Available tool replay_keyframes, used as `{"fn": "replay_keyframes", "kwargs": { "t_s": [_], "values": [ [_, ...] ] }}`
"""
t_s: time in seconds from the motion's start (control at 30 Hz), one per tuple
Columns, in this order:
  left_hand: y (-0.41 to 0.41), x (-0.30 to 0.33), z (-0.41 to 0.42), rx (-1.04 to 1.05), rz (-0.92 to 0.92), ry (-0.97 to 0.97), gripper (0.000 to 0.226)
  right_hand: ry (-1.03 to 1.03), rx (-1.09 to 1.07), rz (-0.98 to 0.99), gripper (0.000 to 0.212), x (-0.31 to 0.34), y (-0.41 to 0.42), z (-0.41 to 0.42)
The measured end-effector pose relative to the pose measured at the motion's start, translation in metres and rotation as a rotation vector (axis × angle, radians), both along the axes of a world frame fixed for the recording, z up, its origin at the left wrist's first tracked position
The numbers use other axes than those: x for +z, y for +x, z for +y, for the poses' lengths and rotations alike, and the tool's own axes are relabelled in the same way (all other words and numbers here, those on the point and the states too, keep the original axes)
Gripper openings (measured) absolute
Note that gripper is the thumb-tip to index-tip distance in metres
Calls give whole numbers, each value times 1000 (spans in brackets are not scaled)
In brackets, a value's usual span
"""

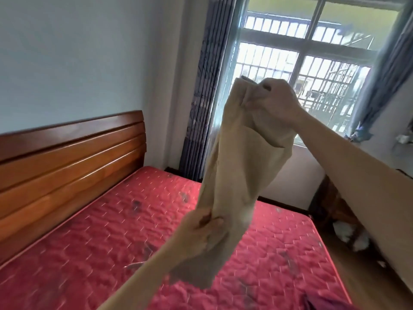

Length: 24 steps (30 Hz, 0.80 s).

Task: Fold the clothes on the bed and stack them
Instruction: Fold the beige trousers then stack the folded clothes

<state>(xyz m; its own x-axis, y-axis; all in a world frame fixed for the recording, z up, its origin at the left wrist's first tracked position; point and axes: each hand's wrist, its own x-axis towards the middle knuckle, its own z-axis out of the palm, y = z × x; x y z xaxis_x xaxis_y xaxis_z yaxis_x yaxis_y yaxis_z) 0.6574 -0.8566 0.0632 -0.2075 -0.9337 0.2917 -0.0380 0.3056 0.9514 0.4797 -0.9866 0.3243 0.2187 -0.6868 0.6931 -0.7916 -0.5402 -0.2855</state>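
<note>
Your left hand (201,233) is reaching up from the bottom of the view, fingers and thumb pinching the lower part of one beige garment (241,166). That garment is hanging in the air above the bed (93,247), stretching upward and to the right, with its loose tail drooping below your left hand.

Going left to right across the room: a pale wall (78,59) is filling the upper left, and one slatted wooden headboard (67,166) is standing against it. Below it, the bed is showing a red quilted mattress with dark smudges on the fabric. Just right of the headboard, one patterned blue-grey curtain (203,90) is hanging beside a barred window (290,63), which is letting in bright daylight. A second curtain (388,70) is hanging at the window's right side, gathered low down.

Your right hand (279,101) is sitting high in front of the window, fingers curled tight around the garment's top end. At the bottom right edge, a bit of purple cloth (321,304) is lying on the mattress. Something white is sitting on the floor beside the bed, too blurred to name.

Count: two hands, two curtains.
</note>
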Motion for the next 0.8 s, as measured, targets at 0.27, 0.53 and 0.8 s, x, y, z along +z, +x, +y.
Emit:
{"fn": "replay_keyframes", "kwargs": {
  "t_s": [0.27, 0.53, 0.8],
  "values": [
    [-42, -39, 11, 353, -61, -16, 19, -30, 102, 33, 30, 1, -39, 37],
    [-71, -50, -16, 327, -237, -221, 28, -46, 125, 23, 33, 6, -48, 53],
    [-62, -50, -54, 290, -238, -197, 33, -56, 71, 73, 37, 21, -57, 65]
  ]
}}
